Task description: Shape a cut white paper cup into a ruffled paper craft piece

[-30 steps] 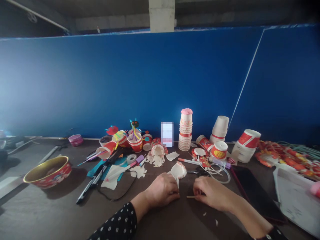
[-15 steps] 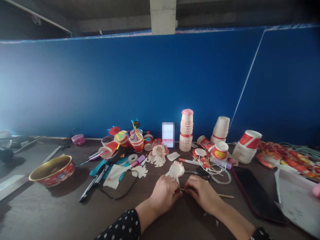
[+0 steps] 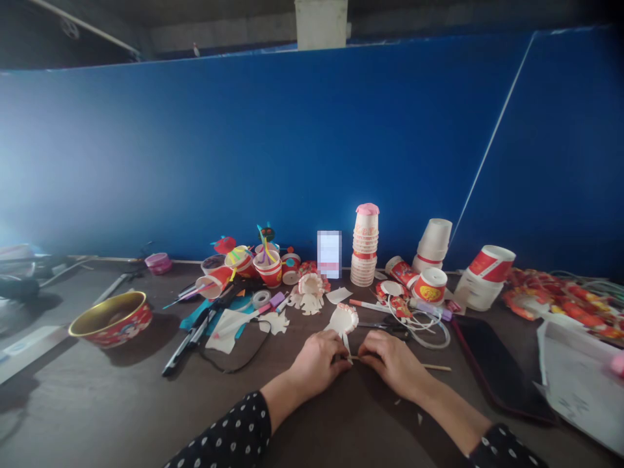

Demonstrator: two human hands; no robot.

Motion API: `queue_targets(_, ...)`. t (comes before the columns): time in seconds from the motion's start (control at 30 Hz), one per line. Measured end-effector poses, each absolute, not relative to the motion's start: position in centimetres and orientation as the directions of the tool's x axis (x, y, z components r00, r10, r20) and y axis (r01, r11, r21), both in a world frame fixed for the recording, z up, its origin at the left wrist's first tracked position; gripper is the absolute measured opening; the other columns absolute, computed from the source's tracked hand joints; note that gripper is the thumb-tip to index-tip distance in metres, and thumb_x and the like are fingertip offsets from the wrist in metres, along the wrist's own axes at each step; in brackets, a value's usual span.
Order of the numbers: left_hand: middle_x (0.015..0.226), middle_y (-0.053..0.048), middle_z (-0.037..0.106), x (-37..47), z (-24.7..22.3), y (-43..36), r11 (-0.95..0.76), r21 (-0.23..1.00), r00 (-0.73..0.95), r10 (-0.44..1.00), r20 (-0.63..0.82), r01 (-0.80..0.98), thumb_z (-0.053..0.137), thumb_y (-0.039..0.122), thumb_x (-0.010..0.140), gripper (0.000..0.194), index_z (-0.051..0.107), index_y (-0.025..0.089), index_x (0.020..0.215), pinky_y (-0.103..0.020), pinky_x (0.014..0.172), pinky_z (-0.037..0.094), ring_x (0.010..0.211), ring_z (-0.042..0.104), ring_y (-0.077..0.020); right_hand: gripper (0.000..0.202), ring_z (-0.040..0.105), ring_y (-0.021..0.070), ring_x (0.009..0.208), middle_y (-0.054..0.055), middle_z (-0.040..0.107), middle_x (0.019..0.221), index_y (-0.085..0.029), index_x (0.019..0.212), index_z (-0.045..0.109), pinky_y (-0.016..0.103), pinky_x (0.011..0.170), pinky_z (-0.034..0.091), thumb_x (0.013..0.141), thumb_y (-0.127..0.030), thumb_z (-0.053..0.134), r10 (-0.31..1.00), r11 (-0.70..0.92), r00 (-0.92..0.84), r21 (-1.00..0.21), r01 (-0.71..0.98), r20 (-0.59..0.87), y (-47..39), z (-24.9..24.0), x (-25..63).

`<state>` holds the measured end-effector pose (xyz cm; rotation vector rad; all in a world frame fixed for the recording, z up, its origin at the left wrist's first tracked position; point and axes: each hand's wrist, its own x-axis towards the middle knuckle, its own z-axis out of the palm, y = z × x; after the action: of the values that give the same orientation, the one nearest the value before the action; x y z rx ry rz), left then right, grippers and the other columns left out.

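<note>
Beyond the right hand (image 3: 392, 361), red cup (image 3: 429, 285), yellow label (image 3: 431, 294) unreadable.

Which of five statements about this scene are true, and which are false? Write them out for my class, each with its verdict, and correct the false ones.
1. The gold-lined bowl stands in the picture's right half. False: it stands in the left half.
2. The right hand holds a thin stick. True.
3. A pink piece tops the tall cup stack. True.
4. The dark flat device lies left of the right hand. False: it lies to its right.
5. The left sleeve is dark with pale spots. True.
</note>
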<state>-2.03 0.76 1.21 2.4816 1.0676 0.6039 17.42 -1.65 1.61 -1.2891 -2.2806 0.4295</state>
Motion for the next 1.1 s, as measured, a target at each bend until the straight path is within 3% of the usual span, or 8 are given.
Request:
queue_targets(0.2,0.076,-0.001,0.062,-1.9,0.9,0.9,-0.636,0.507,0.616,0.752,0.235,0.582,0.063,0.017,0.078,0.007,0.068,0.018,0.074,-0.022,0.070,0.041,0.077,0.057,-0.0153,0.014,0.055,0.0166,0.082,0.001,0.060,0.080,-0.020,0.077,0.063,0.026,0.071,0.038,0.082,-0.017,0.050,0.855,0.515,-0.460,-0.491,0.702,0.239,-1.7,1.9,17.4)
queue_targets(0.43,0.072,0.000,0.062,-1.5,1.2,0.6,-0.561,0.523,0.545,0.813,0.205,0.641,0.062,0.014,0.072,0.007,0.067,0.017,0.071,-0.022,0.064,0.040,0.071,0.056,-0.0145,0.013,0.055,0.0177,0.084,0.002,0.062,0.082,-0.021,0.080,0.064,0.027,0.073,0.038,0.079,-0.017,0.052,0.866,0.495,-0.453,-0.486,0.720,0.211,-2.0,2.2,17.0)
queue_targets(0.57,0.074,-0.001,0.062,-1.2,1.0,0.5,-0.524,0.520,0.504,0.842,0.193,0.675,0.061,0.014,0.071,0.007,0.068,0.017,0.071,-0.024,0.068,0.040,0.076,0.056,-0.0169,0.011,0.055,0.0168,0.082,0.001,0.062,0.082,-0.020,0.079,0.065,0.026,0.073,0.038,0.078,-0.016,0.054,0.863,0.503,-0.445,-0.488,0.713,0.240,-2.1,2.0,16.3)
queue_targets(0.73,0.081,-0.003,0.061,-0.9,1.2,0.3,-0.496,0.488,0.472,0.863,0.182,0.718,0.059,0.014,0.072,0.010,0.068,0.018,0.072,-0.028,0.075,0.040,0.084,0.054,-0.0194,0.013,0.054,0.0165,0.080,0.002,0.061,0.079,-0.019,0.076,0.064,0.026,0.072,0.038,0.078,-0.015,0.052,0.875,0.484,-0.409,-0.468,0.739,0.258,-2.1,1.6,15.5)
queue_targets(0.97,0.085,-0.005,0.060,-0.9,1.6,-0.5,-0.543,0.353,0.497,0.840,0.218,0.762,0.052,0.014,0.075,0.014,0.066,0.018,0.072,-0.033,0.075,0.039,0.087,0.051,-0.0217,0.013,0.053,0.0175,0.080,0.003,0.060,0.079,-0.018,0.075,0.062,0.027,0.071,0.038,0.076,-0.013,0.050,0.900,0.433,-0.348,-0.440,0.787,0.263,-2.0,1.2,14.9)
queue_targets(1.1,0.084,-0.005,0.061,-0.9,1.5,-0.5,-0.509,0.371,0.469,0.861,0.197,0.777,0.054,0.015,0.073,0.013,0.066,0.018,0.074,-0.033,0.076,0.039,0.087,0.051,-0.0226,0.011,0.053,0.0177,0.079,0.003,0.060,0.078,-0.018,0.073,0.060,0.026,0.070,0.037,0.075,-0.012,0.050,0.905,0.420,-0.336,-0.422,0.803,0.261,-2.0,1.1,14.7)
